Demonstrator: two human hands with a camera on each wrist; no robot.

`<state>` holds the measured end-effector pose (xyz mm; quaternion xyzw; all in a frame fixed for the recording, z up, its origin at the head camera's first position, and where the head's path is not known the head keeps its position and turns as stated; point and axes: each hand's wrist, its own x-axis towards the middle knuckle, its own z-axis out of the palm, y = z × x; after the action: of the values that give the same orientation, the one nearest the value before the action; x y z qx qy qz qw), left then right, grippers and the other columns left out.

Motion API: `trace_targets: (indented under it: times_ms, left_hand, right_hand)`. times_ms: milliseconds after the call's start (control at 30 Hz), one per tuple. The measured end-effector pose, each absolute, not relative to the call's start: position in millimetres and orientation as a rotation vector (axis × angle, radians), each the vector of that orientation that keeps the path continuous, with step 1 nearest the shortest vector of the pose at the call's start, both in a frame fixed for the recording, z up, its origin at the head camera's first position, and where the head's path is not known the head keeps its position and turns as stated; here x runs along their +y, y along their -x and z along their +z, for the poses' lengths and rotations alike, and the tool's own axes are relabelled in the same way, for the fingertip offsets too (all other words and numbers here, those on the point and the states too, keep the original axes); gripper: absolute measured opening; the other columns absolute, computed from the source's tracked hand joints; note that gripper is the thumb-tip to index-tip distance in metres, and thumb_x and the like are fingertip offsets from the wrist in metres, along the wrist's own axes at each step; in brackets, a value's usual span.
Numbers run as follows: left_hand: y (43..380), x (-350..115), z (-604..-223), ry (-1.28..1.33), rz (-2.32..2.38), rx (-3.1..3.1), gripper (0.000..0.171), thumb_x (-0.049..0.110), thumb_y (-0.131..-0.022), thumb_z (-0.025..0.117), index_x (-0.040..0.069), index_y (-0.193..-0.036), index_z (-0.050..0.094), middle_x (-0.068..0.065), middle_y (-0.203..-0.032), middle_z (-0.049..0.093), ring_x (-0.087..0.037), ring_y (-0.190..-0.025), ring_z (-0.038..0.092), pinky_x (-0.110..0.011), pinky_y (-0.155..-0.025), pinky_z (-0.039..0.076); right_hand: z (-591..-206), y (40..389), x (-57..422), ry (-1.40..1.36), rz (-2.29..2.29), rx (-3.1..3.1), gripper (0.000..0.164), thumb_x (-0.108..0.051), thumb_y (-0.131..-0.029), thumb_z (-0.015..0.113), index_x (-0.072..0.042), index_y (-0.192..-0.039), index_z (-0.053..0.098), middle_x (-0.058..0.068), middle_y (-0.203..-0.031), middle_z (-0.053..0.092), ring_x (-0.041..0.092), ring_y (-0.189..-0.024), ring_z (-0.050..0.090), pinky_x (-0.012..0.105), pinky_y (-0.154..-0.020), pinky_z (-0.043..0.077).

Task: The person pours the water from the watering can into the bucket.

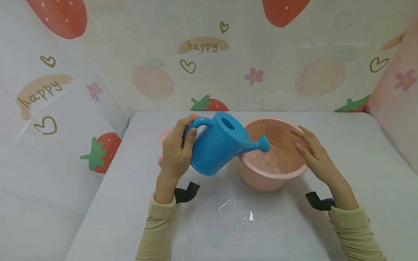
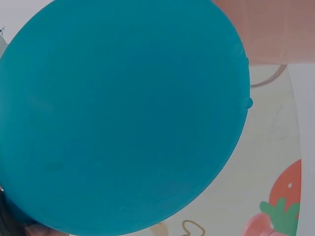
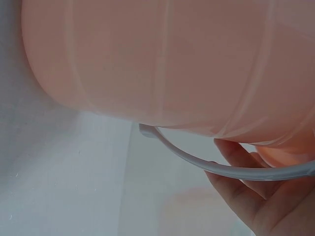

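Observation:
My left hand (image 1: 177,148) grips the handle of a blue watering can (image 1: 215,145), tilted to the right above the table. Its sprinkler head hangs over a pink basin (image 1: 264,183). Rippled clear water (image 1: 266,159) lies in the basin. The can's round blue base (image 2: 123,118) fills most of the left wrist view and hides nearly all of that hand. At the basin's right rim rests my right hand (image 1: 313,156), its fingers extended and thumb apart. In the right wrist view a pale curved band (image 3: 236,172) crosses in front of its fingers, beside the basin's ribbed wall (image 3: 162,64).
Pink objects (image 1: 166,137) stand partly hidden behind the left hand; their kind is unclear. Water spots (image 1: 251,216) glisten on the white table (image 1: 209,243) in front of the basin. A printed backdrop (image 1: 212,79) closes off the back and sides.

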<state>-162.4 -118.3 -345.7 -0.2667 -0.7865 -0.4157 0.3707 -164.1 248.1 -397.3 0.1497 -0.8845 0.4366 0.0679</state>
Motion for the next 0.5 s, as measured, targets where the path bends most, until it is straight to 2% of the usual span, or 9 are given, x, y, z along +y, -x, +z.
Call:
trace_targets:
  times_ms: [500]
  left_hand:
    - [161.9, -118.2, -344.5, 0.691, -1.053, -2.002, 0.038, 0.032, -0.099, 0.040, 0.003, -0.118, 0.054, -0.012, -0.102, 0.065, -0.021, -0.085, 0.060, -0.039, -0.078, 0.052]
  right_hand:
    - [-396.2, 163.4, 247.9, -0.446, 1.318, -2.678, 0.046, -0.024, -0.097, 0.046, -0.022, -0.142, 0.037, 0.008, -0.153, 0.018, 0.037, -0.139, 0.015, 0.072, -0.096, 0.021]
